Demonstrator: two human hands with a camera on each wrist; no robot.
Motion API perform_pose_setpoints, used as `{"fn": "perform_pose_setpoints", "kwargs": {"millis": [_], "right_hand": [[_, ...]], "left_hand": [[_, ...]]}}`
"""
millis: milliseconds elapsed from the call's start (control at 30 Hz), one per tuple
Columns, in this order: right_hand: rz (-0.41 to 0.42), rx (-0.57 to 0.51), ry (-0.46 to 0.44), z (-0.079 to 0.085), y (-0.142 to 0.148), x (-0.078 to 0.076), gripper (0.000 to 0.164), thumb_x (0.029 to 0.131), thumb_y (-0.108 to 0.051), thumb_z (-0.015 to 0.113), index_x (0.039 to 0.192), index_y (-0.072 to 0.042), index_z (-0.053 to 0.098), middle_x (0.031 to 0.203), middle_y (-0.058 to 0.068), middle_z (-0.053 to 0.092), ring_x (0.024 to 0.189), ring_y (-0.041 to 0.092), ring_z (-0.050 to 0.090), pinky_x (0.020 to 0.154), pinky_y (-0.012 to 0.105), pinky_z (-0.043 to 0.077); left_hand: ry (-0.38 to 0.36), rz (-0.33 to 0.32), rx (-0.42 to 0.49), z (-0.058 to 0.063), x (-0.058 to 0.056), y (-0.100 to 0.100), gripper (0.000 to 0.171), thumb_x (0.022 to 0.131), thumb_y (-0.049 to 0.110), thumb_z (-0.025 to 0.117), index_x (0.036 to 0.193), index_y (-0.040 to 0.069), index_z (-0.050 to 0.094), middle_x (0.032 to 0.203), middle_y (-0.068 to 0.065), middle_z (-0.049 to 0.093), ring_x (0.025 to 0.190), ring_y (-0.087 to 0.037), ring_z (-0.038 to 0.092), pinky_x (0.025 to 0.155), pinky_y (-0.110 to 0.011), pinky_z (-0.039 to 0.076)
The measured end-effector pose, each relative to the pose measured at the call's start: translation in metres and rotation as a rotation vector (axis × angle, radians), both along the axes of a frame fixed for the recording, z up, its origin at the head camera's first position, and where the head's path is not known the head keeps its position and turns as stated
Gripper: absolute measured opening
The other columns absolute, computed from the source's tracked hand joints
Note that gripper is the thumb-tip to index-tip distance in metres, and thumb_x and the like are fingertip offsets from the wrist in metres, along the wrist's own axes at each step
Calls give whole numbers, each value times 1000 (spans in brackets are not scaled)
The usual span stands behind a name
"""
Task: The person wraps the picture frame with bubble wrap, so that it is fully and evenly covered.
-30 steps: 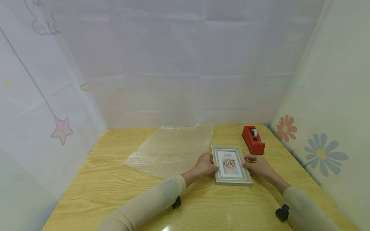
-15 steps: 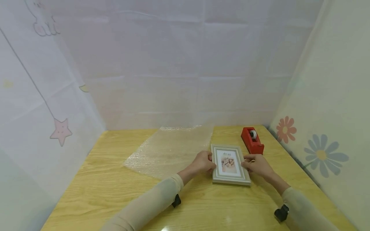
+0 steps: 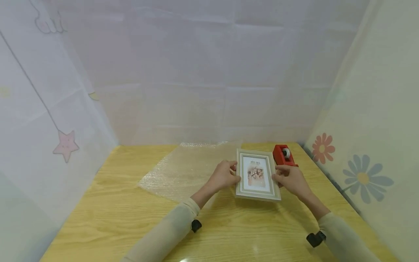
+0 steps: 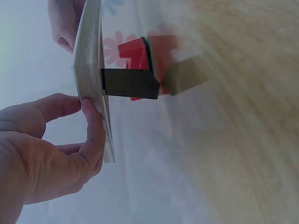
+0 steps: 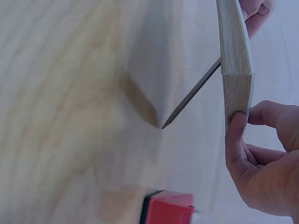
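Note:
A pale picture frame with a flower print in a white mat is held between both hands, face toward the head camera. My left hand pinches its left edge; my right hand pinches the right edge. Seen side-on from the left wrist, the wooden frame edge sits between thumb and fingers, raised off the table. From its back a dark stand leg sticks out, its tip meeting its own reflection on the tabletop. The right wrist view shows that same stand leg slanting down to the surface.
A clear sheet of bubble wrap lies flat on the wooden table, left of the frame. Behind my right hand stands a red tape dispenser with a roll in it. Cloth-covered walls enclose the back and sides.
Both hands have lifted the picture frame and shifted it slightly left and away. It now overlaps part of the tape dispenser's side of the view. The bubble wrap stays put.

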State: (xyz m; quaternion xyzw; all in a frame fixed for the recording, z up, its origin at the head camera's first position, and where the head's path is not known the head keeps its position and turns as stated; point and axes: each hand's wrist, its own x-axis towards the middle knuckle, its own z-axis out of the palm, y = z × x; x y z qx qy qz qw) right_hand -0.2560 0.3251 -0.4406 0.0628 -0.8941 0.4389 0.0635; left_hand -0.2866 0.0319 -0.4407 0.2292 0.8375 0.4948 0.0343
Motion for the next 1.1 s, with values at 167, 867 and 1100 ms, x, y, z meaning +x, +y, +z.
{"fn": "perform_pose_setpoints", "kwargs": {"millis": [167,867,1100], "right_hand": [[1,15,49,16,-15,-5,46,95,-15,74,132,9,61,91,13,66,70,22,69,58,31,57],[8,50,263,63,-79,-32,41,91,-11,70,128,7,65,85,9,64,68,22,61,48,28,44],[77,29,294,70,-99,-51,41,91,-6,68,128,12,63,88,12,61,68,23,61,51,28,52]], "left_hand": [[-12,19,78,12,0,-13,68,85,1,73,148,-5,48,116,-16,56,93,-21,64,66,-28,58],[106,181,124,47,-15,-60,68,83,-3,70,148,-3,50,120,-18,56,93,-23,63,66,-32,56],[163,261,119,55,-21,-74,67,82,-5,70,146,-4,51,118,-17,56,91,-23,61,65,-30,53]]}}
